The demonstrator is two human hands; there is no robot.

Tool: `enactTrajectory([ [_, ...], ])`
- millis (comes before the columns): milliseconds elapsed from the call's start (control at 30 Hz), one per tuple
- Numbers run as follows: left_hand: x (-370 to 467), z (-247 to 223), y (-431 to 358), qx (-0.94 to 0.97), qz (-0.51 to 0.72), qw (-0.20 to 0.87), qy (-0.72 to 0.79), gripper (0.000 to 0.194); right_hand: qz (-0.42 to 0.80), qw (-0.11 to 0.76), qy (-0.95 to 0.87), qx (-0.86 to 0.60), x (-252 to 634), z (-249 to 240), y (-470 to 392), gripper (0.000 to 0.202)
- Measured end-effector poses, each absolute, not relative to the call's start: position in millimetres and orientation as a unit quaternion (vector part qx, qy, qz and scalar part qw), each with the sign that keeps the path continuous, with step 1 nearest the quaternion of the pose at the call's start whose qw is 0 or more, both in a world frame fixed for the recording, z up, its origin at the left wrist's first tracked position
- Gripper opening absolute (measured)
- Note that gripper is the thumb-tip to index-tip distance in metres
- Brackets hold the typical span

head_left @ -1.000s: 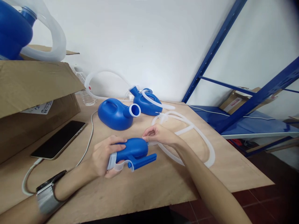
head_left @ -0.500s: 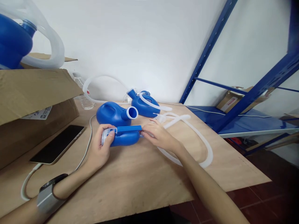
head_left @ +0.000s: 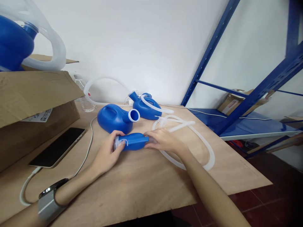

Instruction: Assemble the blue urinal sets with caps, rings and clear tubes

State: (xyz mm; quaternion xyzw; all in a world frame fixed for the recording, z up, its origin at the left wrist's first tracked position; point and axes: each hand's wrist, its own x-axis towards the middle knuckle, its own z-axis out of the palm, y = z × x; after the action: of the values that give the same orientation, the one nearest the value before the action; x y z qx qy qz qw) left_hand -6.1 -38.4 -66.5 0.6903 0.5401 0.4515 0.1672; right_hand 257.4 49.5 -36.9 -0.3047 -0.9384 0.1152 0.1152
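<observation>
In the head view, grips a small blue piece (head_left: 135,142) with both hands, over the middle of the wooden table (head_left: 142,186); cannot tell about contact with the tabletop. Clamps the left hand (head_left: 107,154) around the whitish left end, with the thumb on the near side. Closes the right hand (head_left: 164,139) on the opposite end, with a clear, greyish part (head_left: 151,140) half hidden there. Holds the piece lengthwise, left to right. Wears a watch (head_left: 50,200) on the left wrist. Has a larger blue jug (head_left: 111,121) just beyond the piece, with its open mouth turned right and near, and a second blue jug (head_left: 146,107) farther back. Shows loose translucent tubing (head_left: 211,154) on the table to the right. Shows on the left a dark-screened phone (head_left: 58,147) with a white cable (head_left: 23,186), then a cardboard box (head_left: 38,91) with another blue container (head_left: 14,44) above. Shows at far right a blue rack (head_left: 257,94) with a carton (head_left: 233,104).
</observation>
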Motion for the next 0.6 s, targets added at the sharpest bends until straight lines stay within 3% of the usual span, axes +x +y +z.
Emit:
enactTrajectory([
  [67, -5.3, -69.4, -38.3, 0.718, 0.430, 0.153, 0.525, 0.026, 0.189, 0.138, -0.918, -0.320, 268.4, -33.5, 55.6, 0.044],
  [133, -5.6, -73.1, -37.6, 0.750, 0.421, 0.140, 0.491, 0.025, 0.229, 0.175, -0.888, -0.359, 278.6, -33.0, 65.6, 0.039],
  [200, -6.4, -76.9, -36.9, 0.786, 0.411, 0.119, 0.446, 0.024, 0.171, 0.204, -0.858, -0.439, 287.6, -34.8, 78.7, 0.033],
  [333, -7.7, -83.7, -37.1, 0.851, 0.352, 0.074, 0.382, 0.031, -0.009, 0.167, -0.797, -0.581, 304.9, -41.9, 105.8, 0.052],
  [467, -7.5, -89.0, -38.0, 0.885, 0.302, 0.045, 0.351, 0.041, -0.035, 0.133, -0.801, -0.583, 321.5, -49.3, 123.7, 0.062],
  [600, -7.4, -92.7, -37.4, 0.898, 0.282, 0.044, 0.335, 0.055, -0.045, 0.114, -0.835, -0.536, 331.1, -50.3, 135.7, 0.044],
])
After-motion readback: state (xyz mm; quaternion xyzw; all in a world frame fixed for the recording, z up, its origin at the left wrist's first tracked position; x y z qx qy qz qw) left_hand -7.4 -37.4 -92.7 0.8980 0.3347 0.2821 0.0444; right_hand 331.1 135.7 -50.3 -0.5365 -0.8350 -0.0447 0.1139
